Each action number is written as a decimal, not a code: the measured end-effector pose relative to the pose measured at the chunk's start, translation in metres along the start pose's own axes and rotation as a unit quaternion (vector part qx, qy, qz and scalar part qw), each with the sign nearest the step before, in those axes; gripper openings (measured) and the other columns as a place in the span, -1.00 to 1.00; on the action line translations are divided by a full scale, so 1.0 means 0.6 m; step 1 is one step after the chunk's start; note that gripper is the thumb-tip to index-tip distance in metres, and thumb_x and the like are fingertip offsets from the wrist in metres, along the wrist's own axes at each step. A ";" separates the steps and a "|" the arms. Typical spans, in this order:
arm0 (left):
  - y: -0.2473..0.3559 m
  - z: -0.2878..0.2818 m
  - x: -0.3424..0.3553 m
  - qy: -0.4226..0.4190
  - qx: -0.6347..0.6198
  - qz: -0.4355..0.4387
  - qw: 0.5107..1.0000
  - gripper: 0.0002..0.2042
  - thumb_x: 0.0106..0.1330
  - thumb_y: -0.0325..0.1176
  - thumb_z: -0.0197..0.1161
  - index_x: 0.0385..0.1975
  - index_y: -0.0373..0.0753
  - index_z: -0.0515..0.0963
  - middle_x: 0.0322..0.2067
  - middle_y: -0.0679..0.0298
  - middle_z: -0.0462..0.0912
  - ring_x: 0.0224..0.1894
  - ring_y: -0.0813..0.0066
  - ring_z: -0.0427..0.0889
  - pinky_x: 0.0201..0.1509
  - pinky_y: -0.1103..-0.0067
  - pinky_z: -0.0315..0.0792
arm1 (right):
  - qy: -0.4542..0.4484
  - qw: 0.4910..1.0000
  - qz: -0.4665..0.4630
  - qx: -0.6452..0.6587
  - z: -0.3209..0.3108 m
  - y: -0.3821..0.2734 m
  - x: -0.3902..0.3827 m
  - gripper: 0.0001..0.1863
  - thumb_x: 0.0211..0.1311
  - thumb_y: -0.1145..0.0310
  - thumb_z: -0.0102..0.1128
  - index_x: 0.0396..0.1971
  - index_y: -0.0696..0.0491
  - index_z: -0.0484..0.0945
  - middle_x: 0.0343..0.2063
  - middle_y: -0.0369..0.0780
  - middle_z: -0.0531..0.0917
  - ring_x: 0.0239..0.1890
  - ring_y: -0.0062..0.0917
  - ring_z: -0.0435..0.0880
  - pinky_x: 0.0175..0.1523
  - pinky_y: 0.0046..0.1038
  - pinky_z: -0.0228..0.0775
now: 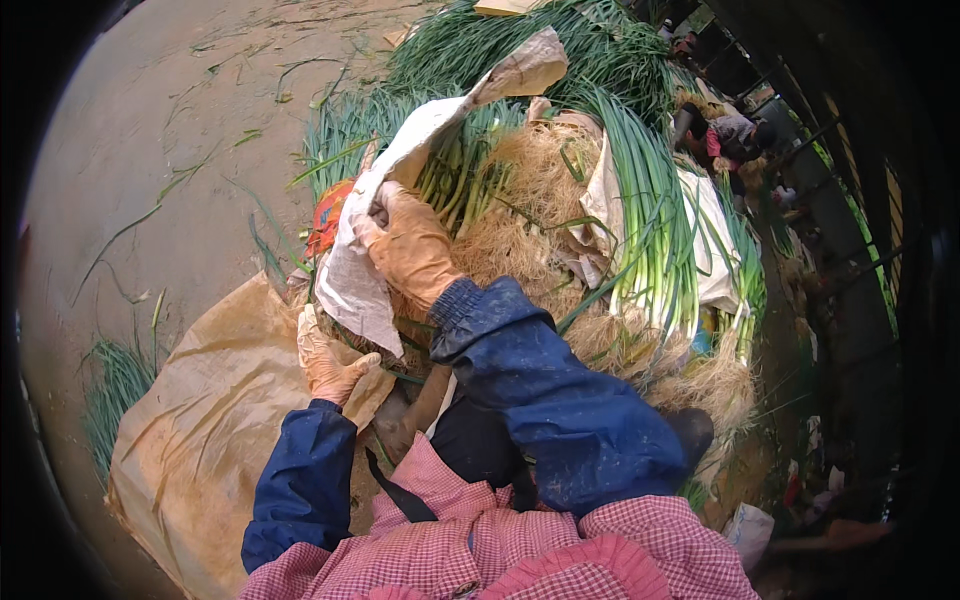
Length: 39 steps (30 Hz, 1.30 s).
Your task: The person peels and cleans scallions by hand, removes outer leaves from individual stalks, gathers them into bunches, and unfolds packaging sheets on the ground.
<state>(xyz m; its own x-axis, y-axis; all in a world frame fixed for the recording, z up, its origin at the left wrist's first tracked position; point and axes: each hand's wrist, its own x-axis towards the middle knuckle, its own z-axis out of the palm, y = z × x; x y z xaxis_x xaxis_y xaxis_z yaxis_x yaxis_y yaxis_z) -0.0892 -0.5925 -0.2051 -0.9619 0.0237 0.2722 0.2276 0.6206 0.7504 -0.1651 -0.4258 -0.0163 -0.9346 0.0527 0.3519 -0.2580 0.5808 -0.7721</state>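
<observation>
Leftward, bare brown ground strewn with leaf scraps gives you open room, while the creased tan plastic-like sheet runs to the lower-left rim. To your right, long green onions with white stems crowd close, and the far side falls into shadow.

Your right hand has its fingers curled tightly on the long off-white cloth strip, which stands up from your grip and bends over at its top end. Your left hand, just below the strip, has its fingers extended and thumb spread wide; you cannot tell whether the fingertips touch anything. The strip lies in front of you, covering part of the onions behind it and hiding your right fingertips.

Shaggy, straw-coloured roots mat together beside your right wrist. A crumpled red-orange bag shows only partly past the strip. At upper right, a stooping person is small and dim.
</observation>
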 end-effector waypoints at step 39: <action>0.248 -0.023 0.082 -0.190 -0.311 -0.076 0.928 -0.77 0.21 -0.30 0.16 -0.18 -0.24 0.47 -0.34 0.36 0.52 -0.50 0.66 0.45 -0.42 0.73 0.31 | 0.414 0.837 0.307 -0.181 -0.649 0.328 -0.406 -0.16 0.08 0.08 0.21 0.21 0.30 0.07 0.15 0.16 0.25 0.20 -0.08 0.26 0.24 -0.28 0.14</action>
<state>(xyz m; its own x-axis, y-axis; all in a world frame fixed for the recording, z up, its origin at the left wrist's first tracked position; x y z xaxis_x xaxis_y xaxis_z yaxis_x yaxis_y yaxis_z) -0.1004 -0.5102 -0.0719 -0.9472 0.3206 -0.0095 0.0138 0.0702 0.9974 0.1071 -0.0080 -0.0478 -0.3336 0.8904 0.3097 0.4412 0.4378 -0.7834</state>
